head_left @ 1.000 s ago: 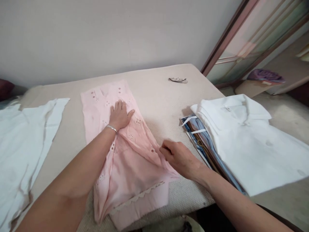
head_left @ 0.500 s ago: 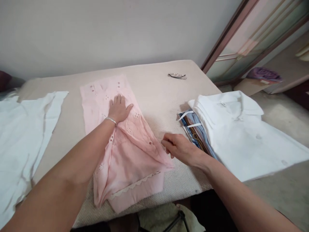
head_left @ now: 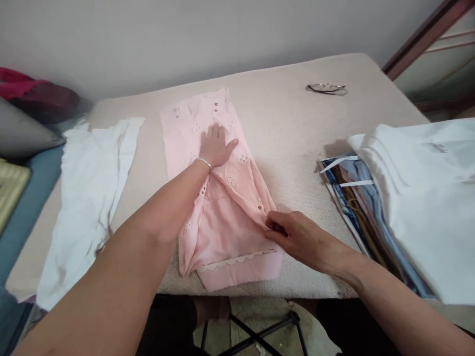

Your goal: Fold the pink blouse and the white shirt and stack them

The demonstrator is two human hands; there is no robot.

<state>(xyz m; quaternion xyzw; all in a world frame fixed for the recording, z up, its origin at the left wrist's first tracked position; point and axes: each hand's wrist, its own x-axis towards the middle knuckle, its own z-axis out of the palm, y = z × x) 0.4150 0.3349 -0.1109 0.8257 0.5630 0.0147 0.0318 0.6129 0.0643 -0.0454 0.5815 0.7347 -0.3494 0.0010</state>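
Note:
A pink garment (head_left: 230, 232) with eyelet embroidery and a pale zigzag trim lies partly folded on the cloth-covered table (head_left: 297, 138). My left hand (head_left: 217, 146) rests flat on its upper part with the fingers spread, a silver bracelet at the wrist. At the garment's right edge, near the lower corner, my right hand (head_left: 287, 230) pinches the pink fabric between thumb and fingers. Folds gather below my left palm and run toward my right hand.
White cloth (head_left: 96, 168) lies to the left, near a grey cushion (head_left: 25, 133). On the right, white garments (head_left: 426, 198) overlap a stack of folded coloured clothes (head_left: 363, 212). Glasses (head_left: 326, 89) sit toward the back. Crossed black legs (head_left: 260, 336) stand below the table edge.
My right hand has closed on the garment's right edge, drawing the lower corner inward. My left hand stays pressed on the fabric. The view has turned left.

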